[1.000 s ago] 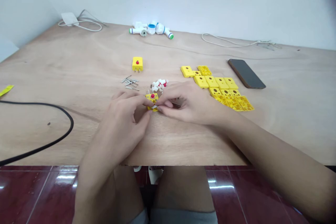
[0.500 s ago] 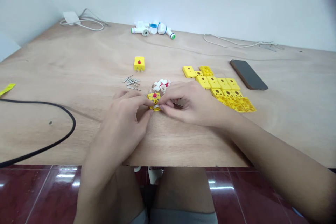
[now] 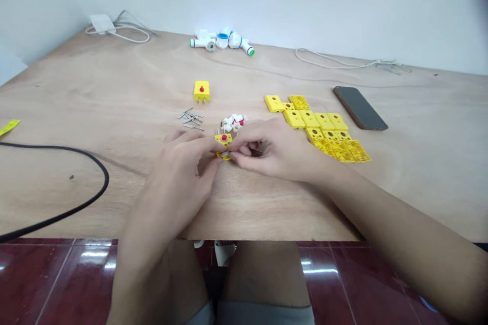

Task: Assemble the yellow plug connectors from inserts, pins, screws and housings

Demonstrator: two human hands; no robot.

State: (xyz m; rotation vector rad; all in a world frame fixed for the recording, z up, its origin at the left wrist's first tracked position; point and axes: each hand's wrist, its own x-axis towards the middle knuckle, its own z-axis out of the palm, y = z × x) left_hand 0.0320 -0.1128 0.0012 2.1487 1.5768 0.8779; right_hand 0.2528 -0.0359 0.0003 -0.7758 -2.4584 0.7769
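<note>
Left hand (image 3: pixel 175 172), right hand (image 3: pixel 274 150), both clamped on a yellow plastic connector (image 3: pixel 223 138), white plastic pieces (image 3: pixel 232 123) sat just off at twelve o'clock

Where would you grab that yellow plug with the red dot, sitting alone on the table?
I'd pinch the yellow plug by its two straight sides, coming from above: the block-shaped body lies flat, and its metal prongs point toward the person.
</note>
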